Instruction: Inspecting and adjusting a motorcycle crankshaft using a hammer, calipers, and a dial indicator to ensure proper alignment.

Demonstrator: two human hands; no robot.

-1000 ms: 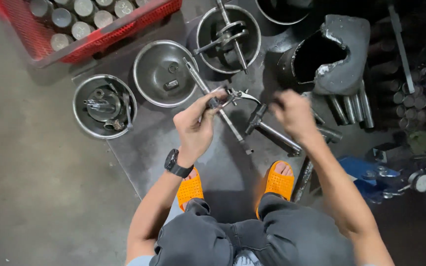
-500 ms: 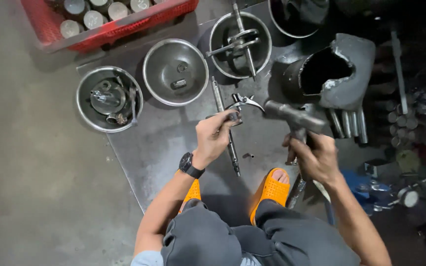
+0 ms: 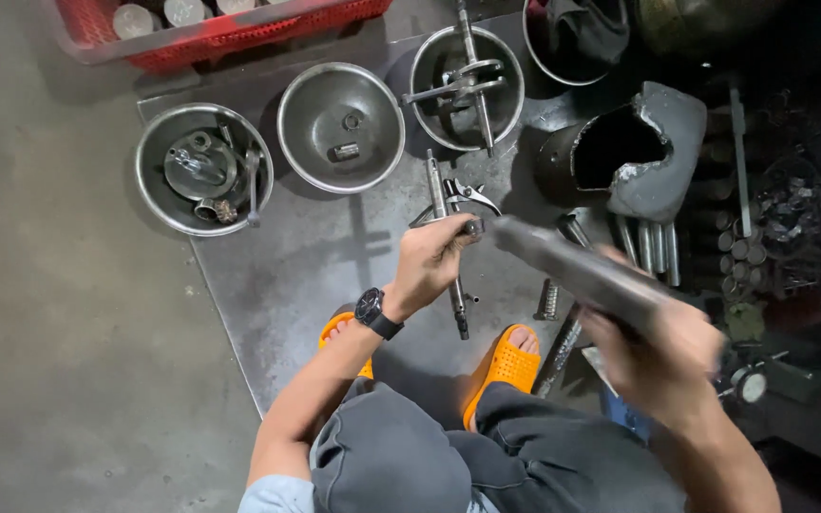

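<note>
My left hand (image 3: pixel 434 261) grips a long steel shaft with a forked fitting (image 3: pixel 448 204) and holds it against the metal floor plate (image 3: pixel 325 256). A black watch sits on that wrist. My right hand (image 3: pixel 662 351), blurred, holds a heavy grey metal bar (image 3: pixel 572 266), a hammer-like tool, whose far end points at the forked fitting beside my left fingers. I squat in orange sandals (image 3: pixel 505 366) over the plate.
Three steel bowls lie beyond the shaft: one with small parts (image 3: pixel 203 166), one nearly empty (image 3: pixel 341 125), one with a shaft assembly (image 3: pixel 467 85). A red crate (image 3: pixel 230 33) stands at the back. A broken dark casing (image 3: pixel 634 152), rods and clutter fill the right.
My right hand has drawn back toward me and lifted the grey bar, which now blurs with motion. My left hand keeps its grip on the shaft. The view has shifted slightly.
</note>
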